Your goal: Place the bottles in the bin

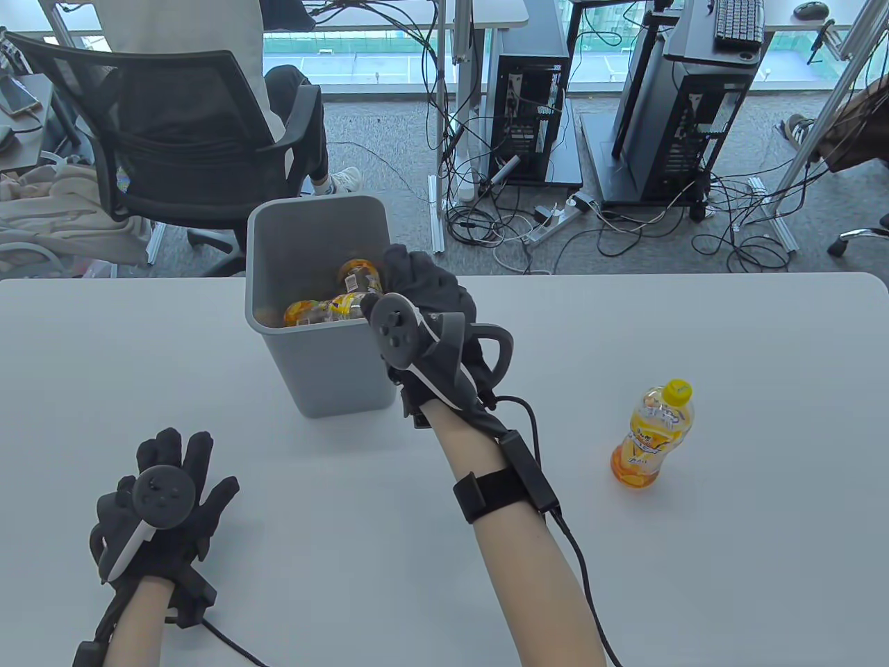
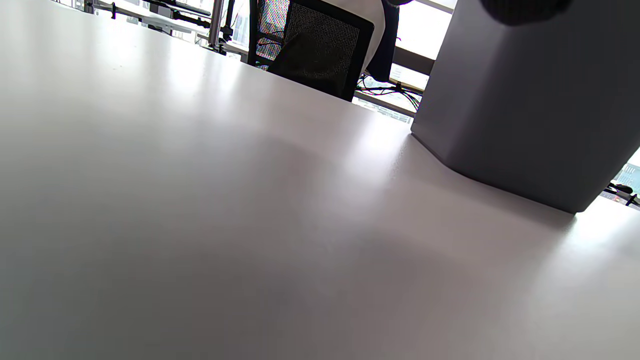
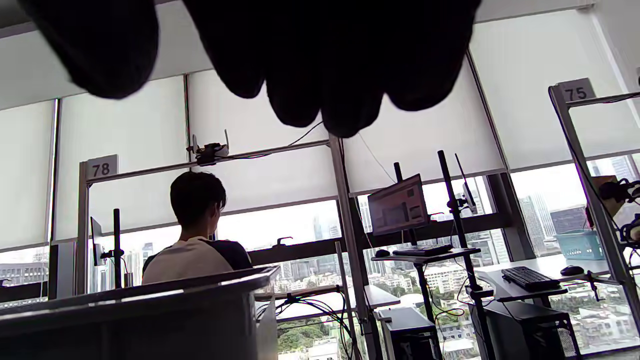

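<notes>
Right hand (image 1: 427, 326) hangs at the bin's (image 1: 278, 229) near right rim, and whether its fingers grip anything cannot be told; left hand (image 1: 163, 504) lies flat and spread on the table (image 1: 694, 570), holding nothing.

At least two orange bottles (image 1: 333, 306) lie inside the bin, and one upright bottle (image 1: 653, 434) with a yellow cap stands on the table, well apart to the right. If a bottle is being let go, the hand should be fully over the opening, fingers easing apart low enough that the bottle settles on the others rather than striking the rim. The tracker (image 1: 396, 333) and glove cover the right fingertips from above; in the right wrist view they show only as dark shapes (image 3: 320, 65) above the bin rim (image 3: 150, 292), with no bottle visible between them. The left wrist view shows only tabletop and the bin's outer wall (image 2: 525, 100).
</notes>
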`<move>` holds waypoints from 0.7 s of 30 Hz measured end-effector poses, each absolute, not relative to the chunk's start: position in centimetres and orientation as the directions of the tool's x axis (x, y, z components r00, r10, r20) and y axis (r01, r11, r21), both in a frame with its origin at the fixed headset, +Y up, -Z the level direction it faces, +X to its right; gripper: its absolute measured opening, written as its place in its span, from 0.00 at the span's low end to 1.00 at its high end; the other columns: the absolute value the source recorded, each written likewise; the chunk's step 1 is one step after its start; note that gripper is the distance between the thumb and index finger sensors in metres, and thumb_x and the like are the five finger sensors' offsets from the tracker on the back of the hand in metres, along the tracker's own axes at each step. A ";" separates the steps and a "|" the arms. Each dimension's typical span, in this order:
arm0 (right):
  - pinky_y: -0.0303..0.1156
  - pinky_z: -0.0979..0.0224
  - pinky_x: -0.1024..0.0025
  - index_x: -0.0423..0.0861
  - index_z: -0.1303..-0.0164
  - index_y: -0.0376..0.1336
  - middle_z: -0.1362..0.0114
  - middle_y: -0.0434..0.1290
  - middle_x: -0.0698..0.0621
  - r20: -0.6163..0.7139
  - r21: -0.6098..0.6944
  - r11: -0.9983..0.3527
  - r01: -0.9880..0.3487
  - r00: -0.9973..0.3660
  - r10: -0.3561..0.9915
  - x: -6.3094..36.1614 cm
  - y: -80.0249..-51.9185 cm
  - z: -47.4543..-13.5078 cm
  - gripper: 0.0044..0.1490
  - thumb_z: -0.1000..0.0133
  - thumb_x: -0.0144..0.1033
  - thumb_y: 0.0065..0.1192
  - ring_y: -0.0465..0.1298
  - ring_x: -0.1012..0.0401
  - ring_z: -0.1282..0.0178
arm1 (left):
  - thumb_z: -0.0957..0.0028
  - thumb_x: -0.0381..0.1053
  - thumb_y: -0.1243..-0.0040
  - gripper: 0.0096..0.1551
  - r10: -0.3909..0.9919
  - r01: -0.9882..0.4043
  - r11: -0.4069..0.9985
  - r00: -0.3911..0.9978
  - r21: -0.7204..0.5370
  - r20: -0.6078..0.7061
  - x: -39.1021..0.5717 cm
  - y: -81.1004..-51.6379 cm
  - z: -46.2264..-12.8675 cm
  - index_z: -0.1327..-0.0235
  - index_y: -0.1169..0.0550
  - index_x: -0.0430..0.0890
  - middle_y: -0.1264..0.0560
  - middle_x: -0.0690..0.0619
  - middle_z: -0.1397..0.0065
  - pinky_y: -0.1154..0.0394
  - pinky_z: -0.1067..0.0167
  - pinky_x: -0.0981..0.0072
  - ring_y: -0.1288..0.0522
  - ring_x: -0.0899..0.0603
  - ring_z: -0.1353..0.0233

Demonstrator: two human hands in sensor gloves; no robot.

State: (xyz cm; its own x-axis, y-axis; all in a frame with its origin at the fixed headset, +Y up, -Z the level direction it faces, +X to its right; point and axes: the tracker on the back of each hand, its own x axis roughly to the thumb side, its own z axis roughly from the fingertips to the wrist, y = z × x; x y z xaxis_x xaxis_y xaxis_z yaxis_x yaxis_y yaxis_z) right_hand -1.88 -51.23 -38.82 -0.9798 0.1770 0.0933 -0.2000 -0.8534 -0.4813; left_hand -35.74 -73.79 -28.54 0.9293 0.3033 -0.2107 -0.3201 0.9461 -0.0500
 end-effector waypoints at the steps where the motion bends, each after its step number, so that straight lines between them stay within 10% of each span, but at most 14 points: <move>1: 0.70 0.25 0.53 0.57 0.23 0.59 0.21 0.68 0.51 0.065 -0.474 -0.865 -0.163 -0.987 0.150 -0.9 -51.1 -38.9 0.43 0.49 0.62 0.60 0.72 0.50 0.28 | 0.46 0.74 0.55 0.49 0.303 -0.319 0.946 0.930 -0.049 -0.210 -35.7 -73.8 -28.5 0.14 0.53 0.61 0.65 0.51 0.08 0.62 0.19 0.28 0.67 0.38 0.09; 21: 0.60 0.20 0.37 0.56 0.14 0.49 0.11 0.54 0.42 -0.406 0.036 -0.989 0.144 -0.902 -0.146 20.3 -56.6 -37.3 0.58 0.52 0.70 0.62 0.56 0.39 0.16 | 0.46 0.74 0.55 0.49 0.291 -0.309 0.949 0.933 -0.057 -0.211 -35.6 -73.9 -28.6 0.14 0.53 0.61 0.65 0.51 0.08 0.62 0.19 0.28 0.67 0.37 0.09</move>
